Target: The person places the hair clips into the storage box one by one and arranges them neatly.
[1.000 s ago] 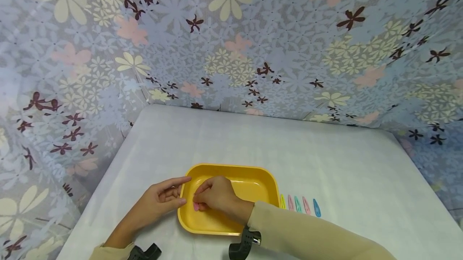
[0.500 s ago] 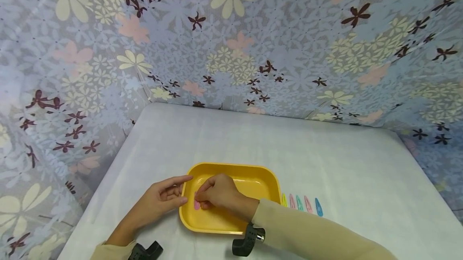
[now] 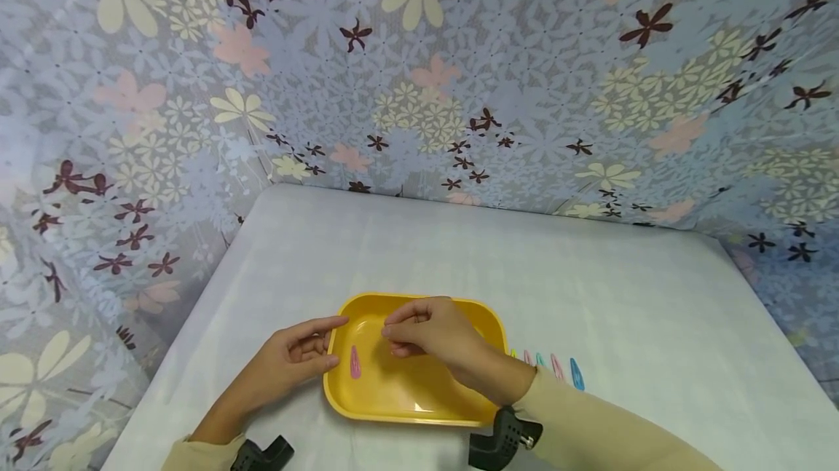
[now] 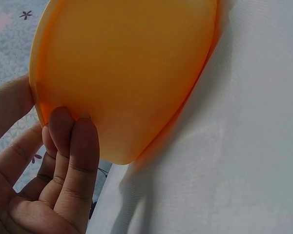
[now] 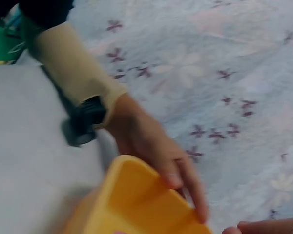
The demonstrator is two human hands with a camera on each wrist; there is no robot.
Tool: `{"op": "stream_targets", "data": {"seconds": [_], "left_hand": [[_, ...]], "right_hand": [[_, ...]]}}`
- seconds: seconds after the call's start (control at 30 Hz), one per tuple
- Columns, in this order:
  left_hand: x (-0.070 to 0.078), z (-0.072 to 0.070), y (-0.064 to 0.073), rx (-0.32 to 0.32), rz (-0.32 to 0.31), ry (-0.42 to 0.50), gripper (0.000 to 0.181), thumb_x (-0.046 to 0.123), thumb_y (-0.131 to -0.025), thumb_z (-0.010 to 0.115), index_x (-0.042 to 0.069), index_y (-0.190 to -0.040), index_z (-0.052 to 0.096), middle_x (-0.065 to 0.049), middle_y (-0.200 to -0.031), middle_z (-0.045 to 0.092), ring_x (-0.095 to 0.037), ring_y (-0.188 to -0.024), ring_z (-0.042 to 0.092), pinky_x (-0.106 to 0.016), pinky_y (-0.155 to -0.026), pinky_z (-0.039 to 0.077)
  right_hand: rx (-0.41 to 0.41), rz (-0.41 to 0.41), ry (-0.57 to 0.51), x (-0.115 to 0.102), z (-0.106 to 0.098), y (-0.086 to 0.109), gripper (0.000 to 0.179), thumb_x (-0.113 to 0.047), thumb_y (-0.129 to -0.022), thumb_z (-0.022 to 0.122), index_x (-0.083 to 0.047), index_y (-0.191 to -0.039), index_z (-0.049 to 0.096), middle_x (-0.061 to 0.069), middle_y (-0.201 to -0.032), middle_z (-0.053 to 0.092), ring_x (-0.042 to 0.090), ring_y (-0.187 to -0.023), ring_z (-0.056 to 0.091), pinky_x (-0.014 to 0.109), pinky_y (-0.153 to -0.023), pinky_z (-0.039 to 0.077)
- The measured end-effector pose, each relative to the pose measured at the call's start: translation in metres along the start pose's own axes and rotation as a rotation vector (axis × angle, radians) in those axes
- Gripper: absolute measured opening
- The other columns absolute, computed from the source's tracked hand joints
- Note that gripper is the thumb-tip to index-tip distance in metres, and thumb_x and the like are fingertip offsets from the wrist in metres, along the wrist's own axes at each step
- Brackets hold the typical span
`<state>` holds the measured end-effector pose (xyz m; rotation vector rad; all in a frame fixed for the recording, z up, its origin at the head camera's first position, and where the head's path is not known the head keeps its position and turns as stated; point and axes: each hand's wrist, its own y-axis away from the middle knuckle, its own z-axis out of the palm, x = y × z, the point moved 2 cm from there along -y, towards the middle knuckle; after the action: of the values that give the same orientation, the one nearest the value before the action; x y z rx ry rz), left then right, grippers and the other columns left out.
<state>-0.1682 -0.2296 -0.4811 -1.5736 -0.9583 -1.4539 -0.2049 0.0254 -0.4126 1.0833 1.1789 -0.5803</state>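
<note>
Flowered backdrop (image 3: 419, 92) behind white table (image 3: 623, 296)

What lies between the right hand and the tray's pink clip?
In the head view, only bare tray shows between the right hand and the pink clip.

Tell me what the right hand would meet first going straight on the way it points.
Likely the left end of the yellow tray, beside the left hand; the pink clip seems just off that line, toward the person. Depth is unclear, so the right hand might pass over.
</note>
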Motion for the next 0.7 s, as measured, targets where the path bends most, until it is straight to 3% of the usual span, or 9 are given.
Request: {"op": "stream_targets", "data": {"seconds": [0.2, 0.4, 0.7], "left_hand": [[-0.001, 0.001, 0.000, 0.001, -0.001, 0.006, 0.055, 0.006, -0.096, 0.072, -0.001, -0.146, 0.052, -0.027, -0.107, 0.056, -0.010, -0.089, 0.060, -0.023, -0.074, 0.055], [-0.003, 0.002, 0.000, -0.005, -0.007, 0.016, 0.055, 0.005, -0.096, 0.072, -0.003, -0.146, 0.052, -0.029, -0.109, 0.055, -0.010, -0.089, 0.060, -0.022, -0.075, 0.056], [0.000, 0.001, 0.001, 0.008, 0.002, -0.011, 0.054, 0.005, -0.096, 0.071, -0.002, -0.146, 0.053, -0.023, -0.108, 0.056, -0.010, -0.090, 0.060, -0.023, -0.075, 0.056]], "right_hand": [[0.008, -0.049, -0.055, -0.012, -0.033, 0.019, 0.024, -0.011, -0.090, 0.079, 0.005, -0.106, 0.072, 0.015, -0.095, 0.074, 0.020, -0.080, 0.073, 0.037, -0.080, 0.061], [0.096, -0.064, -0.091, -0.010, -0.067, 0.041, 0.028, -0.012, -0.091, 0.079, 0.006, -0.110, 0.070, 0.012, -0.097, 0.074, 0.021, -0.086, 0.074, 0.032, -0.080, 0.060], [0.240, -0.026, -0.095, 0.001, -0.106, 0.071, 0.038, -0.017, -0.090, 0.081, 0.007, -0.116, 0.067, 0.016, -0.104, 0.072, 0.023, -0.091, 0.072, 0.031, -0.084, 0.059]]}}
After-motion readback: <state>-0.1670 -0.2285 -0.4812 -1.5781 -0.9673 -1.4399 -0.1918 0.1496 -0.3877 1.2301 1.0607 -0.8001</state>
